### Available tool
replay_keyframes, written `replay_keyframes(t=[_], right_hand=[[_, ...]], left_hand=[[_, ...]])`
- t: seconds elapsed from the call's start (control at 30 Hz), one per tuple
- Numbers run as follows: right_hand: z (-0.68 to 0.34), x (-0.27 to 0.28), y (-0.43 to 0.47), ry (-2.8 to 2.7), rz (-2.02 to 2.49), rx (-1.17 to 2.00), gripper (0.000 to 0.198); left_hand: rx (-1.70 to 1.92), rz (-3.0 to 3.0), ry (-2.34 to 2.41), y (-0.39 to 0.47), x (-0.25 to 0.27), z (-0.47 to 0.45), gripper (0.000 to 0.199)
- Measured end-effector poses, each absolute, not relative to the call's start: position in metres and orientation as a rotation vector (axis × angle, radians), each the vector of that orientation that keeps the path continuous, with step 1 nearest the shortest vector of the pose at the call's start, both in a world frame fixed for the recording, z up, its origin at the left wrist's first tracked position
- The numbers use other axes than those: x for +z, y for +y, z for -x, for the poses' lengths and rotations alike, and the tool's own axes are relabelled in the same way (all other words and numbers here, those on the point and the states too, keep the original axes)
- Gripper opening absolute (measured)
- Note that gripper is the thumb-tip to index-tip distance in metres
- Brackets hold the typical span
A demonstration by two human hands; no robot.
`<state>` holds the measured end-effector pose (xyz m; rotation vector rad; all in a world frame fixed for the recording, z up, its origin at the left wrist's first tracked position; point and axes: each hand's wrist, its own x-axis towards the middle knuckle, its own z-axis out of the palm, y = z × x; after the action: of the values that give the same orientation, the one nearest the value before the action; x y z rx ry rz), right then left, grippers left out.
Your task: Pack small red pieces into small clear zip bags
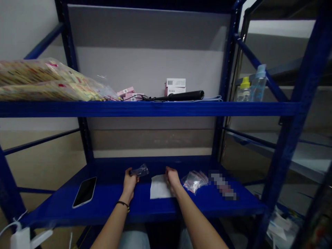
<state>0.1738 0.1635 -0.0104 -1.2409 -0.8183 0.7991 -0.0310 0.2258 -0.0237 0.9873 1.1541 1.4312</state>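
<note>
My left hand (130, 181) is closed on a small clear plastic bag (142, 169), which sticks out to the right of the fingers above the blue shelf board (140, 207). A sheet of white paper (157, 188) lies flat between my two hands. Over the paper's right edge is my right hand (173, 176), its fingers curled together; what they hold, if anything, is hidden. Just right of that hand sits a small pile of clear plastic bags (195, 180) with some reddish marks.
A phone (84, 192) lies at the left of the board. Farther right is a blurred-out item (223, 186). The upper shelf (155, 109) holds bagged goods (46, 81), small boxes (175, 86), a black rod-like object (185, 95) and bottles (258, 84). Blue posts (290, 138) frame the sides.
</note>
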Motion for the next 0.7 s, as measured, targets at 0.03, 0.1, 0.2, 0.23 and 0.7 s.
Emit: replay_keyframes(t=[0.03, 0.1, 0.2, 0.23, 0.7], right_hand=[[-0.180, -0.012, 0.172, -0.928, 1.367, 0.714, 0.037], [-0.190, -0.017, 0.186, -1.142, 1.575, 0.534, 0.035], [-0.194, -0.029, 0.197, -1.438, 1.751, 0.307, 0.028], [-0.193, -0.034, 0.199, -1.527, 1.775, 0.247, 0.026], [-0.190, -0.059, 0.199, -1.857, 1.873, -0.225, 0.029]], left_hand=[[1.417, -1.058, 1.175, 0.238, -0.026, 0.034, 0.046], [1.371, -1.205, 1.226, 0.262, -0.030, 0.045, 0.046], [1.237, -1.567, 1.399, 0.291, -0.035, 0.063, 0.046], [1.190, -1.713, 1.481, 0.298, -0.037, 0.068, 0.048], [0.754, -2.605, 1.325, 0.285, -0.082, 0.057, 0.042]])
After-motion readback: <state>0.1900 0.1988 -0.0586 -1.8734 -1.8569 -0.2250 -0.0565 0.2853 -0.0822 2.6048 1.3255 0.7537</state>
